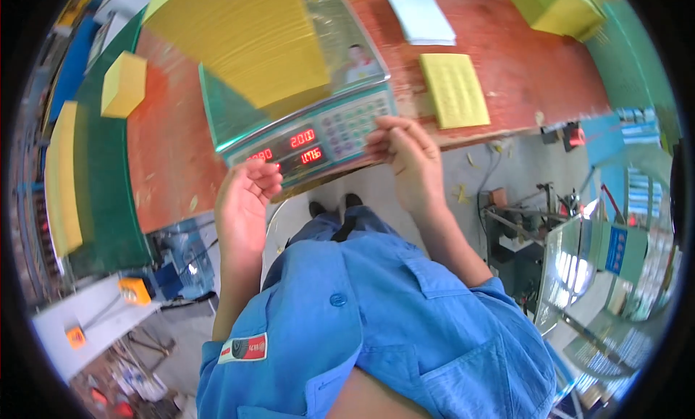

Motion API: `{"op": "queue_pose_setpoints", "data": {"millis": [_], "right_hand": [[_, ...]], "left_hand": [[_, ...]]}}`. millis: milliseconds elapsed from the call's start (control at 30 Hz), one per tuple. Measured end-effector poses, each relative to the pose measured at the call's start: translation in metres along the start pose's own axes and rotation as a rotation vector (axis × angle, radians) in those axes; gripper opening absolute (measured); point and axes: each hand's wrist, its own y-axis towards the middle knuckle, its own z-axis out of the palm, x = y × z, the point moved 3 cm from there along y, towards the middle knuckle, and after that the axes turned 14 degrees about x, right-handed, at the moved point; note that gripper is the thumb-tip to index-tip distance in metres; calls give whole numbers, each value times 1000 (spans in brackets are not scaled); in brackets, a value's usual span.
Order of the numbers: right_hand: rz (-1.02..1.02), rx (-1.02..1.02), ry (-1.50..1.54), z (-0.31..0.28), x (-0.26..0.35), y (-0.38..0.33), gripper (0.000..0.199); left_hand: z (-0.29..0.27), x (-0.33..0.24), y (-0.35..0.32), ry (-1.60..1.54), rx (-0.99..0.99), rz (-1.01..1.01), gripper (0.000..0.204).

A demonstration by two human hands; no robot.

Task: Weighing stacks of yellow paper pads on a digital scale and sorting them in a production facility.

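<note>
The left hand [245, 202] is loosely curled with nothing in its grasp, just below the front edge of the weighing scale [311, 140]. The right hand [409, 154] touches the scale's front right corner, fingers bent, gripping nothing visible. The scale sits on the red-brown table [170, 136], carrying a stack of yellow paper [242, 39].

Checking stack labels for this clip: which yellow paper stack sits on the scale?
The large yellow stack on the scale's platform; the other yellow stacks rest on the table.
</note>
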Motion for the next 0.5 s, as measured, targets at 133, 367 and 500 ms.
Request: {"op": "queue_pose_setpoints", "data": {"millis": [133, 367, 500], "right_hand": [[0, -40, -3, -11, -2, -20, 25], [-80, -322, -30, -40, 8, -67, 24], [-144, -422, -52, -53, 9, -104, 24]], "left_hand": [[58, 26, 27, 166, 221, -198, 27], [147, 77, 84, 791, 669, -93, 13], [195, 125, 132, 1076, 702, 364, 11]]}}
